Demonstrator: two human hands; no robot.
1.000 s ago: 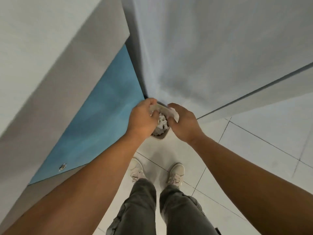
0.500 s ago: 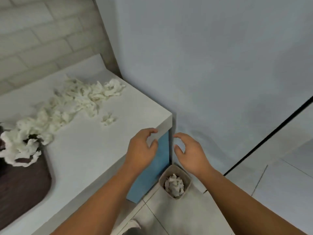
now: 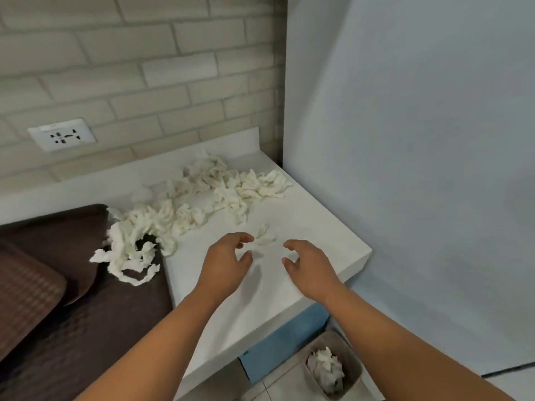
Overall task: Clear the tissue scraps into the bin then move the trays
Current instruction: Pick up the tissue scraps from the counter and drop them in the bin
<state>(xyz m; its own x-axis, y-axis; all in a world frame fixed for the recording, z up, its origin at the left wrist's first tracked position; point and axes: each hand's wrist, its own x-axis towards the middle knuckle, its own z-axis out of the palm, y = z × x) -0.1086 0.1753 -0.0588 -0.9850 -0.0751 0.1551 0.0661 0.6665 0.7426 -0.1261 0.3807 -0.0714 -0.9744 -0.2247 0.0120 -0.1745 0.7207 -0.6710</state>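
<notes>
Head view: left hand (image 3: 225, 264) and right hand (image 3: 309, 267) are held empty, fingers loosely curled, flanking a stray scrap (image 3: 265, 238) on the counter (image 3: 318, 227), seemingly for scooping; tissue scraps (image 3: 220, 195) are heaped beyond, the bin (image 3: 357, 369) kept handy below.

We seem to be in a kitchen corner: a white counter (image 3: 307, 209) lies under the left hand (image 3: 225, 267) and right hand (image 3: 311, 266). A brick-tile wall (image 3: 144, 68) with a socket (image 3: 61, 137) rises beyond them. A blue cabinet (image 3: 278, 345) and tiled floor (image 3: 279, 386) show below the right hand.
</notes>
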